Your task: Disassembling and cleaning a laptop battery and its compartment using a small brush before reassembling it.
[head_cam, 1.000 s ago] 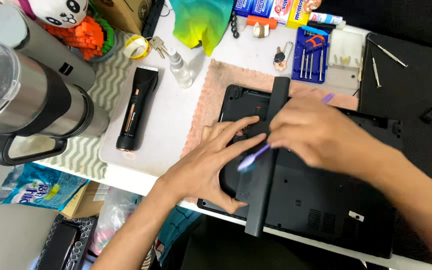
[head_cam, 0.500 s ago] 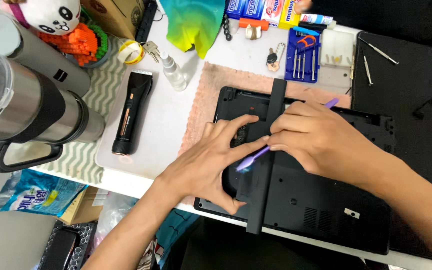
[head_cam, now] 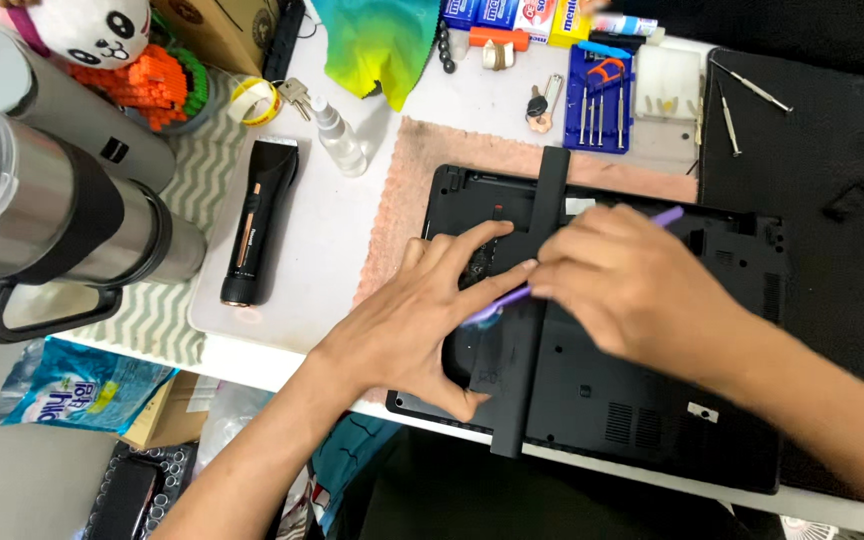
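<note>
Laptop (head_cam: 652, 400) upside-down on cluttered white table (head_cam: 352, 250); right hand (head_cam: 632, 290) fingers pinch purple tool (head_cam: 497, 305), left hand (head_cam: 422, 320) flat, splayed.

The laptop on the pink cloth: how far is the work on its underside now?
Done: the laptop lies bottom up on the pink cloth, and the screwdriver set sits ready behind it. In hand: the left hand presses the left part of the base, while the right hand works a purple pry tool beside the long black strip. Left: the main bottom cover looks still in place.
</note>
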